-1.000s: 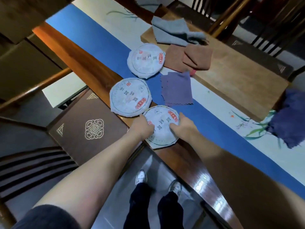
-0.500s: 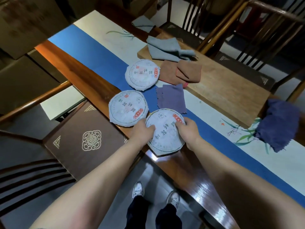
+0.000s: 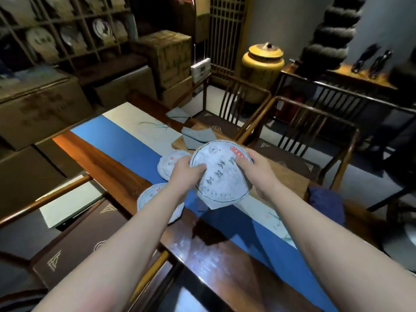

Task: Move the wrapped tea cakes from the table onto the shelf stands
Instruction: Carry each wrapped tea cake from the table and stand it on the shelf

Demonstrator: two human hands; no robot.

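Observation:
A round tea cake [image 3: 221, 174] in white printed paper is lifted off the table and tilted toward me. My left hand [image 3: 185, 171] grips its left edge and my right hand [image 3: 254, 168] grips its right edge. Two more wrapped tea cakes lie on the blue table runner [image 3: 126, 149]: one [image 3: 168, 164] behind my left hand, one [image 3: 149, 195] partly hidden under my left forearm. A dark wooden shelf [image 3: 67, 30] at the far left back holds several tea cakes upright on stands.
Cardboard boxes [image 3: 42, 109] are stacked between the table and the shelf. Wooden armchairs [image 3: 315, 140] stand across the table. A wooden tray [image 3: 286, 174] with grey cloths, a purple cloth [image 3: 326, 206], and a yellow lidded jar [image 3: 262, 64] are also around. A brown cushioned chair [image 3: 74, 239] is at my left.
Both hands have raised the nearest tea cake off the table and tilted it up. My view has swung up from the tabletop to take in the shelf and room.

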